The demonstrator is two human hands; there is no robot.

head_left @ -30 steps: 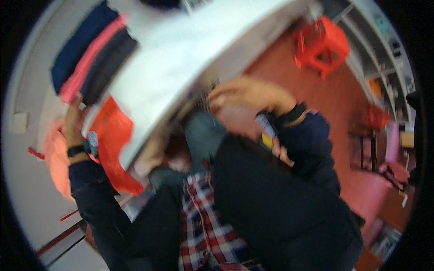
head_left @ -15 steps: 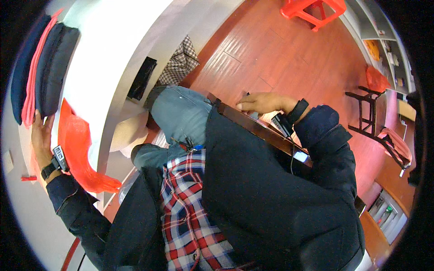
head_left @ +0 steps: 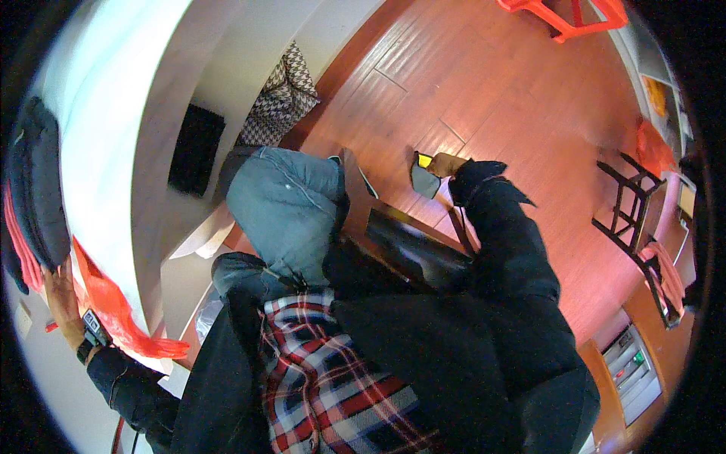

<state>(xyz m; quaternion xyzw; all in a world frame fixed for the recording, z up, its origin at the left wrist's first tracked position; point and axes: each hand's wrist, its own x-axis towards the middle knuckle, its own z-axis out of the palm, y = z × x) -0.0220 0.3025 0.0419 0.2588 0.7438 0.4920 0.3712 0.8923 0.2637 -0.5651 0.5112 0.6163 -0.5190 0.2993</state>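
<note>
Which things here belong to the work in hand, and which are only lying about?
In hand: left hand, folded clothes, orange bag; right hand, grey and yellow object.
Lying about: red stool, dark chair, houndstooth cloth.

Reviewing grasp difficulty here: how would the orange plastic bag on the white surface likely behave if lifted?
The orange plastic bag looks thin and crumpled, so probably floppy and light. It drapes over the white surface edge beside the left hand, so it may slide easily.

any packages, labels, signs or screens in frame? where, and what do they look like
Orange plastic bag: crumpled, hanging off the white table's edge beside the left hand.
Grey pouch with a yellow patch: small, at the right hand, over the wood floor.
No signs or screens visible.
</note>
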